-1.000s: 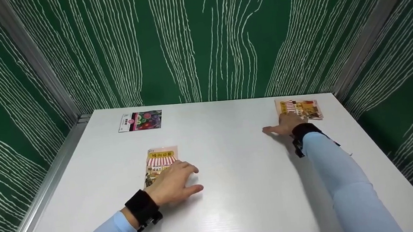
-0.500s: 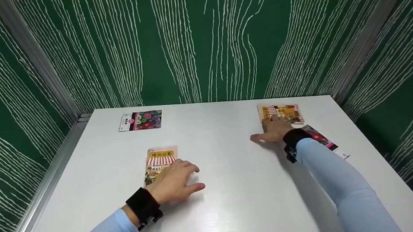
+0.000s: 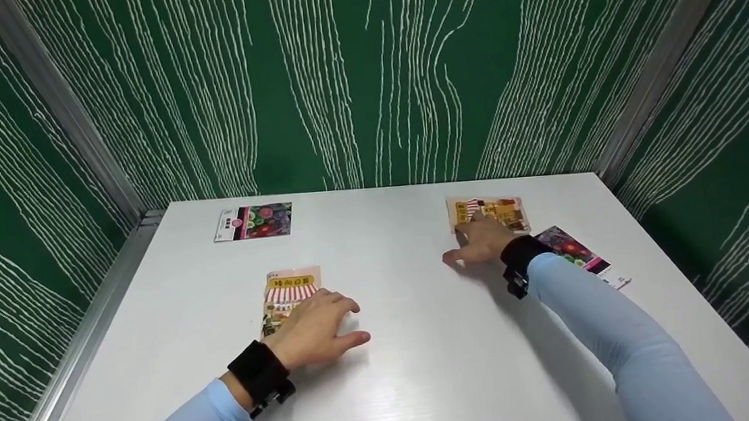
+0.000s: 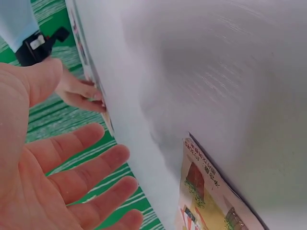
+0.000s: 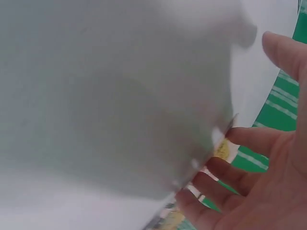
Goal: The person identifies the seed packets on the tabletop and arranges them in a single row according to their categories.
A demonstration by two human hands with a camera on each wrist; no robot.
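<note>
Yellow-and-pink, the packet (image 3: 504,210) near the table's (image 3: 394,283) far edge looks to us light, thin and slippery, best pinched by its rim, while our right hand (image 3: 479,241) touches it unclamped, fingers apart, and our left hand (image 3: 314,330) spreads, holding nothing.

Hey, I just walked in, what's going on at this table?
A person is handling printed packets on a white table. The right hand touches the back awning-print packet with its fingertips. The left hand hovers open over the front awning-print packet. A dark pink-striped packet lies at back left; another similar packet is partly hidden by the right forearm.
</note>
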